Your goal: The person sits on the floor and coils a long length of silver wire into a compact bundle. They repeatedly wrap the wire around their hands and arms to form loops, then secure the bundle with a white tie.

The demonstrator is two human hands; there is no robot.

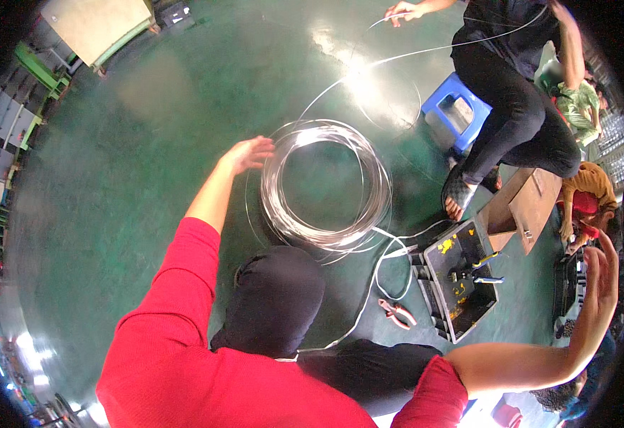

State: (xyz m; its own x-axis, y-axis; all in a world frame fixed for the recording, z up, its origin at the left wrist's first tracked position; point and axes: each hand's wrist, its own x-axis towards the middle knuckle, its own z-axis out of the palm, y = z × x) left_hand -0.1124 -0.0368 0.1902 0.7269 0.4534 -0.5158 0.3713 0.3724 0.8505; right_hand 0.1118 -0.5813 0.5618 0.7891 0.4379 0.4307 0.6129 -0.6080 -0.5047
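The person's left hand, left of centre in the frame, is extended with its fingers loosely spread and grips nothing; the fingertips lie at the upper left edge of the large round coil of silvery wire, though contact cannot be confirmed. The right hand is raised at the far right of the frame, fingers apart and upward, with no object seen in it. The coil rests on the glossy green floor at the centre, its strands loosely bundled. From its top a pale strand runs to the upper right, towards a co-worker in dark clothing, whose hand holds a thin pale end. Right and below the coil lie a white cord, pliers with red-and-grey handles and a black plastic crate with yellow marks. A blue plastic stool stands at upper right. In this inspector's judgement, the step in hand is tending the coil; the next move calls for a light hold that avoids tangling the strands.
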